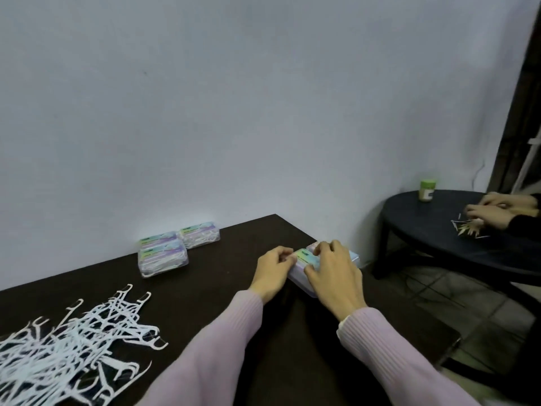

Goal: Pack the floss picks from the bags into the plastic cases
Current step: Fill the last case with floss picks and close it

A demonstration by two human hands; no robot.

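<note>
Both hands on one plastic case (304, 263) at the right edge of the dark desk (234, 288). Left hand (273, 268) at the case's left end, fingers curled, fingertips pinching its near-left corner. Right hand (333, 273) lies over the top and right side, fingers bent down onto the lid, thumb against the near edge. The hands are close together, the case between and under them. Case lid carries a green-to-purple label; print too blurred to read.

Loose floss picks (73, 347), white, in a tangled heap at the desk's near-left, well apart from the hands. No bags in view.

Three packed cases (164, 253) by the wall, far-left of the hands: two stacked, one just beside them to the right. Same coloured labels, writing illegible.

Pink ribbed sleeves (228, 332) on both arms.

At right, a round dark table (424, 224) with a green-lidded jar (427, 191); another person's hands (497, 212) over a small heap of sticks (468, 228).
</note>
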